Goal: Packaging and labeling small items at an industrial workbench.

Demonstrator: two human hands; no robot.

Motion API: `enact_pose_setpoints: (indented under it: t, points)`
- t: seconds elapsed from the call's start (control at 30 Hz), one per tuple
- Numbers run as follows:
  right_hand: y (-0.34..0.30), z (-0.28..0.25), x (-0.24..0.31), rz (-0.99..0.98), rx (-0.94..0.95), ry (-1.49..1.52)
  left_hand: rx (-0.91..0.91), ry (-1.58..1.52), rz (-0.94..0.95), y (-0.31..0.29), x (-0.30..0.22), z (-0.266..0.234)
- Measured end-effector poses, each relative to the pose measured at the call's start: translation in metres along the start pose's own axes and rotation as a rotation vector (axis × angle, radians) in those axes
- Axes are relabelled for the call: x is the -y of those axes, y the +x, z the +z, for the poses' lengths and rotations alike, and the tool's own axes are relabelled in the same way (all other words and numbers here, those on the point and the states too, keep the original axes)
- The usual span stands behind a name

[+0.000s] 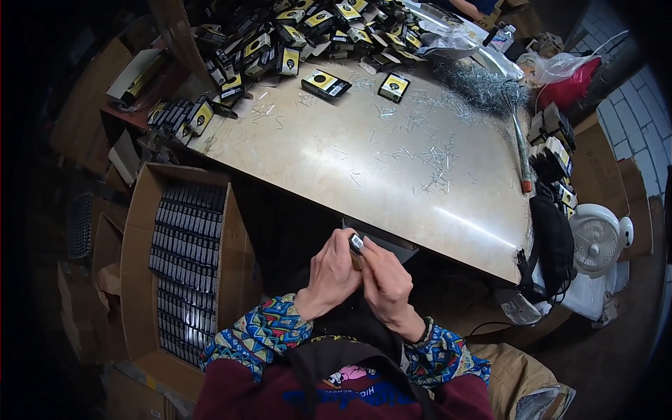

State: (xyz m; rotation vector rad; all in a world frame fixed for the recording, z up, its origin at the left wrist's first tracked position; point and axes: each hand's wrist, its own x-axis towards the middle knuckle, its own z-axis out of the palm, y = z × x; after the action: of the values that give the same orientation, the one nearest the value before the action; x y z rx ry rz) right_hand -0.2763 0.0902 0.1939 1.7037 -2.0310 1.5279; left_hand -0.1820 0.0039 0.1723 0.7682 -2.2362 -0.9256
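Note:
Close to my body, just off the table's near edge, both hands come together around one small black box [356,241] with a white label on its end. My left hand [334,268] is closed on the box from the left. From the other side my right hand [386,278] grips it, thumb and fingers near the labelled end. Most of the box is hidden by my fingers. On the table [280,161] beyond lie a black-and-yellow box [325,85] and a smaller one [394,87]. Thin bent wire pieces [437,168] are scattered over the surface.
A heap of black-and-yellow boxes [288,61] covers the table's far side. At the far right is a tangled wire pile [483,84], with a brush [522,161] nearby. An open carton [225,266] of packed dark boxes stands at my left. A white fan [593,241] sits right.

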Motion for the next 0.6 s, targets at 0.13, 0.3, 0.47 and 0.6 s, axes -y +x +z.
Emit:
enact_pose_setpoints:
  t: [0.13,0.3,0.47,0.6]
  points:
    - [0.007,-0.021,-0.022,0.045,0.035,-0.018,0.084,0.004,0.016,0.012,-0.016,-0.006]
    - [0.025,-0.072,-0.08,0.084,-0.168,-0.366,-0.136,0.033,0.215,0.044,-0.009,0.005]
    - [0.047,-0.023,-0.062,0.176,-0.049,0.129,-0.045,-0.043,0.217,0.082,0.011,0.006]
    - [0.056,-0.038,-0.071,0.09,0.084,-0.116,-0.254,0.579,0.212,0.115,0.095,-0.11]
